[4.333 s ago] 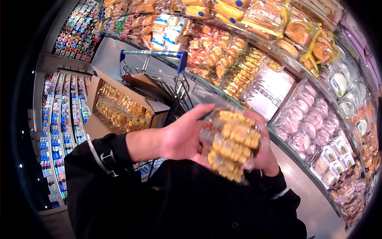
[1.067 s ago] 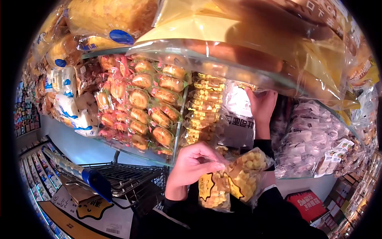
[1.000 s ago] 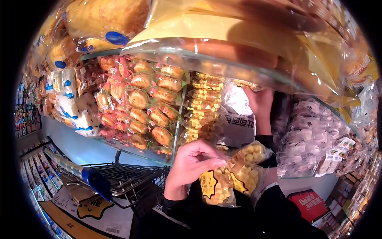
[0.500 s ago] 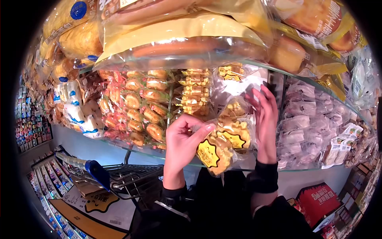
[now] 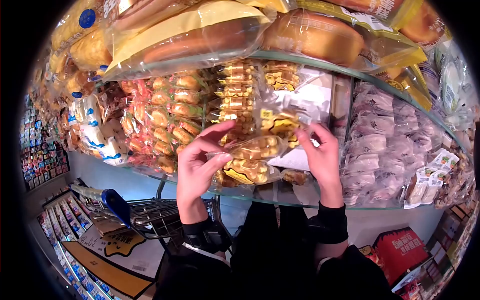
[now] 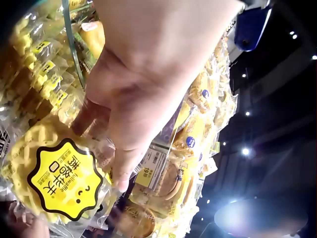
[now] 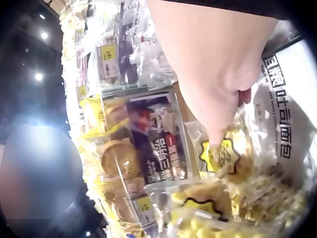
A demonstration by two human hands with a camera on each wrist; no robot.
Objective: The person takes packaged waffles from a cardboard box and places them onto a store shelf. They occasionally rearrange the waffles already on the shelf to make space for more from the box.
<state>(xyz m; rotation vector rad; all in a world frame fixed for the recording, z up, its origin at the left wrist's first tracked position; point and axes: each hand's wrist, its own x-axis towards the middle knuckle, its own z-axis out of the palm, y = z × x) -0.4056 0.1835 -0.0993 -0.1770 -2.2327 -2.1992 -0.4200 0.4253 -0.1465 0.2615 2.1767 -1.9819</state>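
My left hand (image 5: 196, 162) pinches the end of a clear-wrapped waffle packet (image 6: 64, 176) between thumb and fingers. Its yellow star label faces the left wrist camera. In the head view, one waffle packet (image 5: 257, 148) lies above another (image 5: 246, 172), both reaching right from my left fingers. My right hand (image 5: 322, 154) pinches a separate waffle packet (image 7: 218, 153) at its edge, thumb on the star label. This one is over the white printed surface (image 5: 307, 97) in the shelf compartment. Behind my left hand runs a row of stacked waffle packets (image 5: 236, 92).
A glass shelf edge (image 5: 310, 62) with large bagged loaves (image 5: 315, 37) overhangs the compartment. Wrapped buns (image 5: 160, 117) are to the left, pale packets (image 5: 372, 135) to the right. A shopping cart (image 5: 160, 215) with a carton (image 5: 120, 250) stands at lower left.
Half a second ago my right hand was spread beside the packets; now it pinches one. My left hand has shifted left and turned its packets nearly level. Earlier, my right hand reached deeper under the shelf.
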